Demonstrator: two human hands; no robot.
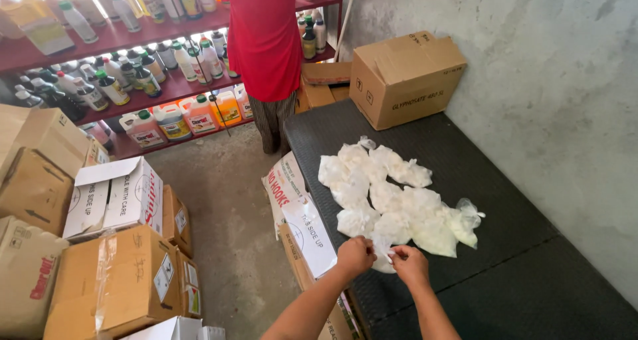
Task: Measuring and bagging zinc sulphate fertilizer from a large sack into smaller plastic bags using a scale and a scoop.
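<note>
Pouch (384, 255), small, clear plastic, filled with white powder; lies at the near edge of a pile of like pouches (392, 197), on the black textured platform (478, 287), at about 6 o'clock of the pile. Both hands are on it: left hand (355, 255) closed over its left side, right hand (410, 263) pinching its top with narrowed fingers.

Step in hand, as judged: closing or tying off the neck of this one pouch. The next move would call for a steady pinch at the neck, so that no powder spills, and for keeping the pouch apart from those touching it at 12 o'clock.

Pile: a dozen or more pouches, overlapping, running from 11 o'clock to 3 o'clock of the hands; exact count cannot be told.

Brown carton (405, 78), flaps loose, at the far end of the platform, 12 o'clock, well apart from the pile.

White printed cartons (302, 224), leaning against the platform's left edge, 9 o'clock, just beside the left hand; these crowd the left forearm.

Stacked cartons (113, 247), on the floor, farther out at 9 o'clock.

Red shelves (100, 41) with bottles and jugs, 11 o'clock.

Person in red top (264, 41), standing at the shelves, well clear.
</note>
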